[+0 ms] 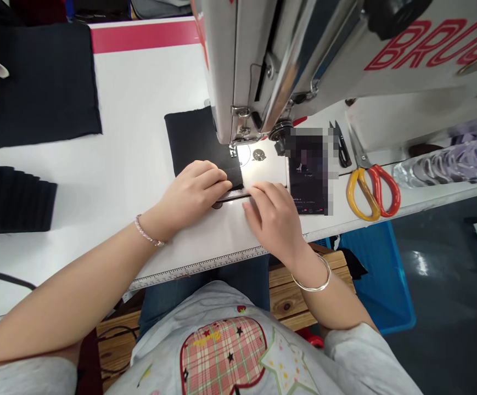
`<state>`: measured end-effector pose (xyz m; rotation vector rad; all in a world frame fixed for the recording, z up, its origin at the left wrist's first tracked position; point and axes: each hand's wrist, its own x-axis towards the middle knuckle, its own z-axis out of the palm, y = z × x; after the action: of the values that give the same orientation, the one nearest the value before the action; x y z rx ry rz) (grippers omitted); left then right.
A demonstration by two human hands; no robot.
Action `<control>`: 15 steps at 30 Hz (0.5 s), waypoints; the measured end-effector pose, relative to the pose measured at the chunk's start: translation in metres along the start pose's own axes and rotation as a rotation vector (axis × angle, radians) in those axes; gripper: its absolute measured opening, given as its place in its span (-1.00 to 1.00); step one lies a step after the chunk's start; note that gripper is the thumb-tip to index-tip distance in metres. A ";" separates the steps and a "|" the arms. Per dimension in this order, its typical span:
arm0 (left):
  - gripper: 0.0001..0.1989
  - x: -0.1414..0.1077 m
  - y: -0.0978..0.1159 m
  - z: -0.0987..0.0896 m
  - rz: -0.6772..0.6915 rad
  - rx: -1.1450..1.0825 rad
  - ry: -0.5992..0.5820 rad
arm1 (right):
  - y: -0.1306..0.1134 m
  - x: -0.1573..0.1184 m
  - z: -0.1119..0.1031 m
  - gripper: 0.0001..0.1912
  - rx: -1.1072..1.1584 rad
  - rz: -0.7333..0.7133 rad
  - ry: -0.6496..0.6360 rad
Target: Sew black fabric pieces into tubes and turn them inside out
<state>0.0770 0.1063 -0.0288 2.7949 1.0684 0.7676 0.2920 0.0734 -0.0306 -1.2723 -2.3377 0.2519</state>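
A piece of black fabric (192, 137) lies flat on the sewing machine's bed, its right edge under the presser foot (233, 150). My left hand (192, 192) rests on the near part of this piece, fingers together and pressed on the cloth by its near edge. Just right of the fabric's near corner is my right hand (274, 216). Its fingers are bent onto the front edge of the metal plate (265, 173), the thumb a little apart, and no cloth shows in them. The sewing machine head (246, 66) rises above both hands.
A phone (309, 175) lies right of the plate, then thread snips (342, 145), scissors (372, 186) and a clear bottle (448, 162). On the left are a black fabric panel (46, 82) and stacked black pieces (13, 197). A blue bin (382, 274) stands below the table edge.
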 end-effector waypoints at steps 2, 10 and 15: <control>-0.79 0.000 0.000 0.000 0.011 -0.003 0.012 | 0.001 0.005 -0.001 -0.72 -0.031 -0.001 0.014; -0.77 -0.002 0.000 0.001 0.030 0.020 0.036 | 0.003 0.032 0.000 -0.71 -0.205 -0.123 0.009; -0.75 -0.002 -0.001 0.002 -0.022 -0.059 -0.014 | 0.004 0.035 0.006 -0.66 -0.253 -0.150 -0.018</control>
<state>0.0757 0.1056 -0.0314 2.7310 1.0547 0.7638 0.2759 0.1053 -0.0259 -1.2007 -2.5277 -0.0846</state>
